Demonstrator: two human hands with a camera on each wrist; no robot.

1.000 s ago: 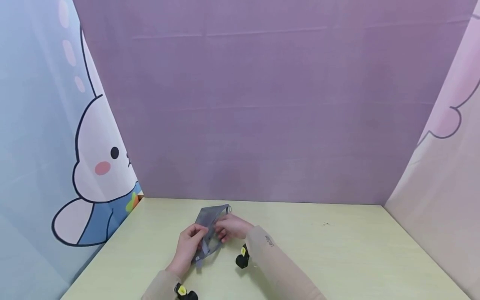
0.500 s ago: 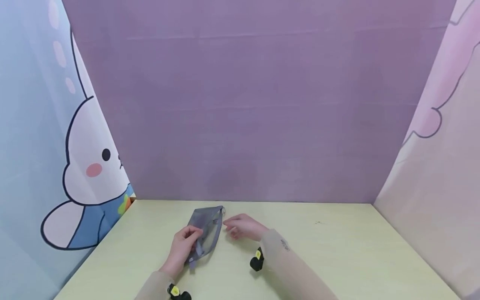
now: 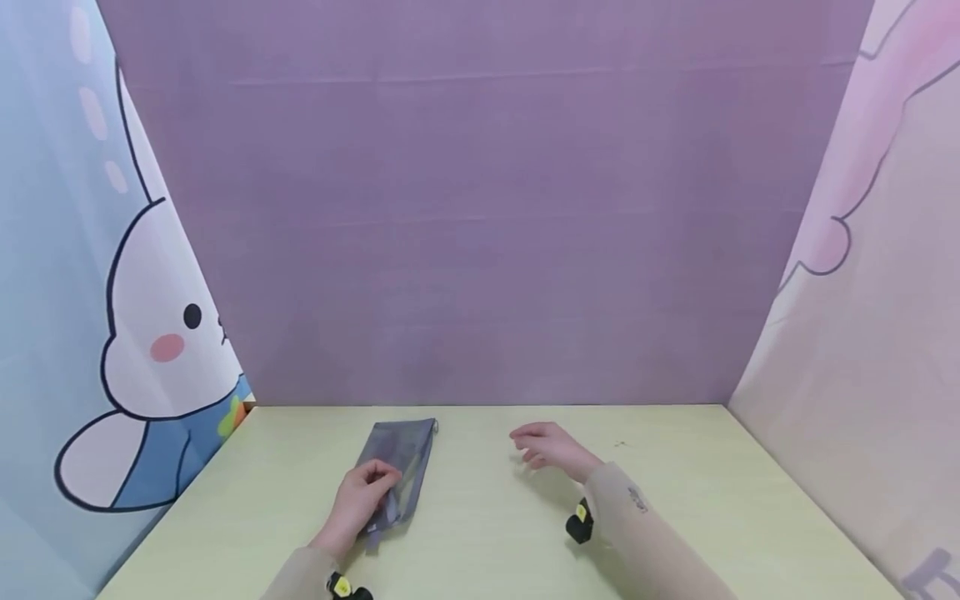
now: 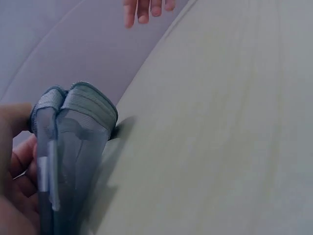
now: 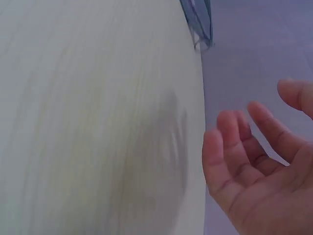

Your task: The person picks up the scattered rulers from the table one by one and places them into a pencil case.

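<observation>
A grey mesh zipper pouch point(image 3: 402, 442) lies on the left part of the table, with a small ring at its far right corner. My left hand point(image 3: 362, 500) pinches its upper side between thumb and fingers. In the left wrist view the pouch point(image 4: 83, 132) bulges, its mesh partly see-through; whether anything lies inside I cannot tell. To the right, apart from the pouch, my right hand point(image 3: 553, 447) hovers over the table with loosely bent fingers and nothing in them. The right wrist view shows that hand point(image 5: 264, 166) with its palm bare, and the pouch's corner point(image 5: 199, 22) beyond.
The pale wooden table point(image 3: 480, 533) ends at a purple cloth backdrop point(image 3: 480, 233). A printed cartoon curtain point(image 3: 172, 350) hangs at the left and a pink and cream one point(image 3: 862, 375) at the right. A small dark mark point(image 3: 620, 443) shows on the table, right of my right hand.
My right hand has come away from the pouch and moved right. The pouch's mouth has narrowed and it lies flatter, with my left hand still pinching it. The head view has shifted slightly right.
</observation>
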